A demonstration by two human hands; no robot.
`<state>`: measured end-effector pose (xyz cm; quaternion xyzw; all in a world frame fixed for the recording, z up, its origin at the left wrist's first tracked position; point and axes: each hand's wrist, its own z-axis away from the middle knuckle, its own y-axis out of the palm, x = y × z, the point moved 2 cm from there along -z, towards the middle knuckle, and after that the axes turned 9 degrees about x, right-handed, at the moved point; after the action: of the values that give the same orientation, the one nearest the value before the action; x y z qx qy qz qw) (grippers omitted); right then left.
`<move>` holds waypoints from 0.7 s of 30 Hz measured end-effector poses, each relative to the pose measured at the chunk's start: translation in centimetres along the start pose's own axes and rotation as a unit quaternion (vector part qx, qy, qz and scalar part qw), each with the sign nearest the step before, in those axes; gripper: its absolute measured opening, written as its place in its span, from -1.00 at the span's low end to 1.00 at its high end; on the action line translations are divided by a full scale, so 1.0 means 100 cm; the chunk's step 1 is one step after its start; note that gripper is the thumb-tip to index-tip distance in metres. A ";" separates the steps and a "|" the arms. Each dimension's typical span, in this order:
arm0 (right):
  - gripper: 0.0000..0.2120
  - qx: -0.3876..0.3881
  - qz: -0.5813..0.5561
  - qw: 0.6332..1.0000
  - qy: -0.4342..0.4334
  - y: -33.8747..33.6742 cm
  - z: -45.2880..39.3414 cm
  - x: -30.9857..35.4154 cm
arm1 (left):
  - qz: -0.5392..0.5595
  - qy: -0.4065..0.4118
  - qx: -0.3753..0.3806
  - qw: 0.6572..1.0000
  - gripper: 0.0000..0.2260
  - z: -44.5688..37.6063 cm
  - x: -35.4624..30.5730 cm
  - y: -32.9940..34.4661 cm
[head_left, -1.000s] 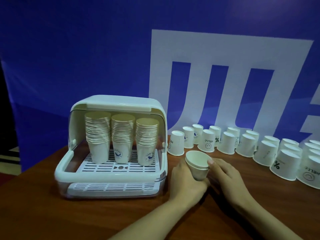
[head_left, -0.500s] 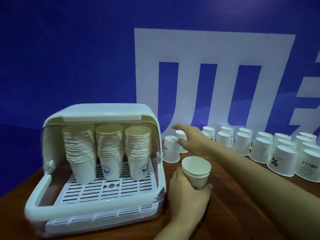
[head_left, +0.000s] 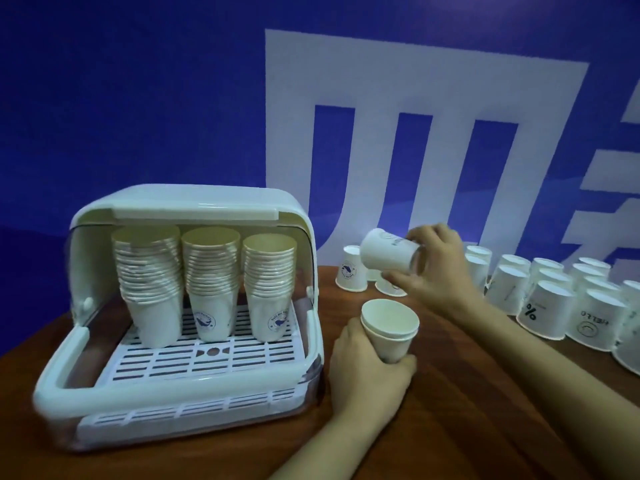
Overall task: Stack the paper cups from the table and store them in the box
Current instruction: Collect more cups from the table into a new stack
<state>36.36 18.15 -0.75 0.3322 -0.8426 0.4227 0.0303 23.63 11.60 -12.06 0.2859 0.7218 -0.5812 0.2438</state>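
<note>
A lot of the job looks done, but plenty is left. Three tall stacks of cups [head_left: 207, 282] already stand side by side on the white rack inside the box [head_left: 180, 306], and its lid is up. The left hand [head_left: 367, 372] has its fingers curled round a small stack [head_left: 389, 329], only a few cups, held mouth up just beside the box. The right hand [head_left: 436, 268] pinches one cup [head_left: 388, 252], lifted and tipped on its side above the small stack. I think it goes into that stack next. Many loose cups [head_left: 554, 299] sit upside down in rows on the brown surface [head_left: 467, 410], off to the right, not yet stacked.
</note>
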 end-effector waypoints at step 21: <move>-0.43 0.090 -0.305 0.938 0.137 -0.004 0.086 0.019 | 0.196 0.003 -0.042 0.980 -0.41 0.026 -0.001 -0.012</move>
<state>37.12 10.71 -5.36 0.5134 -0.6471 0.5089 0.2422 22.94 8.90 -11.72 0.4134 0.6763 -0.4900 0.3628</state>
